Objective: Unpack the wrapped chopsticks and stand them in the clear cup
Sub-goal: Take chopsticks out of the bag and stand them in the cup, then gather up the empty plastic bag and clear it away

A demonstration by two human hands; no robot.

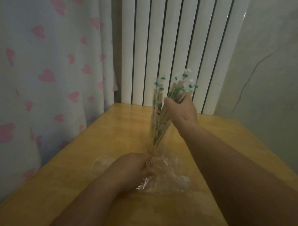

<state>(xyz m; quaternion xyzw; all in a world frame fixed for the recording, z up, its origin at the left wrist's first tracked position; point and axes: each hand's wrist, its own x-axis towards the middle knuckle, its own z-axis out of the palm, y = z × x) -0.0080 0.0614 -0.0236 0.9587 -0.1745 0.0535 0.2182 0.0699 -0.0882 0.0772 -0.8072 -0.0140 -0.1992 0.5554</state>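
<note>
A bundle of wrapped chopsticks (164, 103), pale wood in clear sleeves with green print, fans upward from the clear cup (159, 130) at the middle of the wooden table (82, 175). My right hand (181, 109) grips the bundle just above the cup's rim, and the sleeve tops spread above my fingers. My left hand (133, 165) is curled round the cup's narrow base, where the chopstick tips converge. The cup's bottom is hidden behind those fingers.
A crumpled clear plastic bag (169, 179) lies on the table beside and under my left hand. A white ribbed radiator (174, 45) stands behind the table's far edge. A curtain with pink hearts (43, 64) hangs along the left side.
</note>
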